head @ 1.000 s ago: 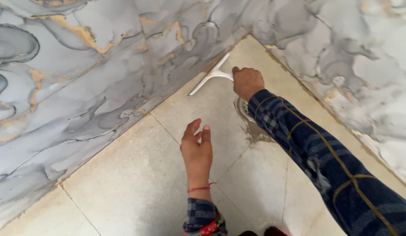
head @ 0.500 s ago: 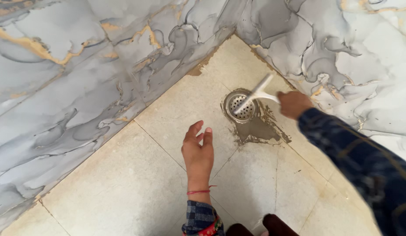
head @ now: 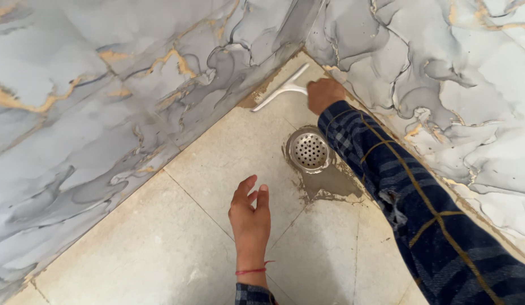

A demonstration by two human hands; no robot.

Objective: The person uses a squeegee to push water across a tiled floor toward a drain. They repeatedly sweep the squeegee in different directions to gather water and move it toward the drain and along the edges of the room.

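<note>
My right hand (head: pixel 324 94) grips the handle of a white squeegee (head: pixel 282 89), whose blade lies on the beige floor tile in the far corner where the two marbled walls meet. Just nearer than the blade, a round metal floor drain (head: pixel 309 150) sits in the tile with a grey wet patch (head: pixel 330 183) spreading from it. My left hand (head: pixel 250 217) hovers over the floor tile with fingers loosely apart and holds nothing. A red thread circles its wrist.
Grey marbled wall tiles with gold veins (head: pixel 104 113) rise on the left and on the right (head: pixel 443 85), closing the corner. Beige floor tiles (head: pixel 161 243) with thin grout lines spread toward me.
My right hand carried the squeegee from over the drain back up into the far corner. My left hand stayed roughly in place above the floor.
</note>
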